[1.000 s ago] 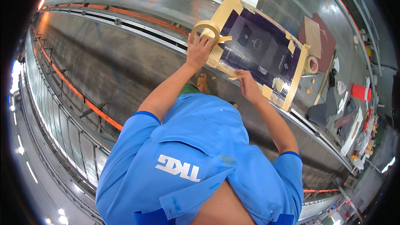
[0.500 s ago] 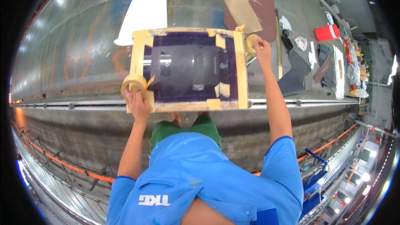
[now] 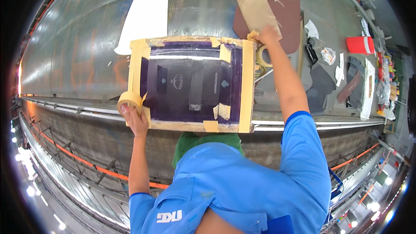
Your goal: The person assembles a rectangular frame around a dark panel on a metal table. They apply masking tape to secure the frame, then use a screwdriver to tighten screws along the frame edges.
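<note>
A flat rectangular screen-printing frame (image 3: 247, 91) with dark purple mesh lies in front of me, its borders covered with masking tape. My left hand (image 3: 138, 121) is closed round a roll of masking tape (image 3: 129, 99) at the frame's near left corner. A loose end of tape sticks up from that roll. At the far right corner my right hand (image 3: 268, 36), slightly blurred, has its fingers closed at a crumpled piece of masking tape (image 3: 252, 35). A second tape roll (image 3: 263, 56) sits beside the frame's right edge, below my right wrist, partly covered by my forearm.
A white cut sheet (image 3: 147, 13) lies beyond the frame. Behind my right hand are a tan card (image 3: 255, 11) and a maroon sheet (image 3: 288, 21). Farther right are dark grey pieces (image 3: 320, 89), a crumpled clear wrapper (image 3: 328, 55) and a red container (image 3: 359, 45). A metal rail (image 3: 303, 125) runs along the near edge.
My right hand has left the second tape roll and moved to the crumpled tape at the frame's far right corner. The left hand still grips its roll. The whole view has shifted slightly.
</note>
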The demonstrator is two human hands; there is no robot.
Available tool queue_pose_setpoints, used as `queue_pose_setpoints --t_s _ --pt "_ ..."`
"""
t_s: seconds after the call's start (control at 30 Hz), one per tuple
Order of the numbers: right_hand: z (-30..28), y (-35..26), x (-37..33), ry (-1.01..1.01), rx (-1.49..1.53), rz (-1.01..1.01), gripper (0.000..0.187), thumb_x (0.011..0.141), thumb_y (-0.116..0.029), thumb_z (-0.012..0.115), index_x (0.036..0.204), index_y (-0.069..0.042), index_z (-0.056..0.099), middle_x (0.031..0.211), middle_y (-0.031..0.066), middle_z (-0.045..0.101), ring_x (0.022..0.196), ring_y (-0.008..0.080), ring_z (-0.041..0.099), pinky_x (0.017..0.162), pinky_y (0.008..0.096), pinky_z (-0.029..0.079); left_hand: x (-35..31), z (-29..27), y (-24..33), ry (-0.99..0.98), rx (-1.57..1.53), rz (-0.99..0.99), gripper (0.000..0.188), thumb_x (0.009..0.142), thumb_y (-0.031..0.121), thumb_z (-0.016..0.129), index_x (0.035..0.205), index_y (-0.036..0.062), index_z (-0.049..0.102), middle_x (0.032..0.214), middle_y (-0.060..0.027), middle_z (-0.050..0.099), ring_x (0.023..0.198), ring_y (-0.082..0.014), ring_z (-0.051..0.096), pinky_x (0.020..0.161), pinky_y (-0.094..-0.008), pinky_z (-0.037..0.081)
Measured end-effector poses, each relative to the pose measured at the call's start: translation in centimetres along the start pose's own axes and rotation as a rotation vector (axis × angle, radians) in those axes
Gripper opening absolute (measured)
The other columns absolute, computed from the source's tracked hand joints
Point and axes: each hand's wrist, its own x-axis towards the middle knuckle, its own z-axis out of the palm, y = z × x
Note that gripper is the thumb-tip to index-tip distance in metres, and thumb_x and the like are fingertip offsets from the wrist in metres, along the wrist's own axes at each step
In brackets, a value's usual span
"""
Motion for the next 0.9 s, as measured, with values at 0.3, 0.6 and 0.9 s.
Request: queue_pose_setpoints --t_s 0.3,0.6,0.9 --pt "3.7 -0.4 -12.6 0.355 1.266 -0.376 0.027 0.091 -0.025 0.066 0.105 -0.003 0.072 0.112 0.0128 0.07 0.099 0.0214 0.065 0.086 0.0358 0.05 2.4 -2.8 1.7 -0.001 -0.062 0.163 0.034 0.089 0.026 0.071 0.106 0.0 0.058 0.096 -0.0167 0.064 0.098 -0.0345 0.061 0.112 -0.06 0.027" --pt "8.5 -14.9 -44.6 -0.495 1.471 -0.482 0.038 0.087 -0.015 0.079 0.118 0.001 0.064 0.105 0.0064 0.068 0.095 0.0119 0.065 0.083 0.0272 0.053 -1.4 -13.1 5.2 -0.526 -0.589 0.318 0.035 0.084 0.025 0.076 0.109 0.0038 0.063 0.094 -0.0121 0.066 0.097 -0.0302 0.063 0.116 -0.0585 0.024" --pt "13.0 -14.6 -54.3 -0.532 1.948 0.038 0.02 0.084 -0.008 0.081 0.095 -0.002 0.065 0.091 0.0074 0.071 0.078 0.0112 0.066 0.071 0.0245 0.054 -2.0 -14.0 1.8 -0.988 -0.573 0.498 0.042 0.085 0.033 0.076 0.111 0.0017 0.063 0.097 -0.0129 0.068 0.096 -0.031 0.064 0.117 -0.0532 0.028"
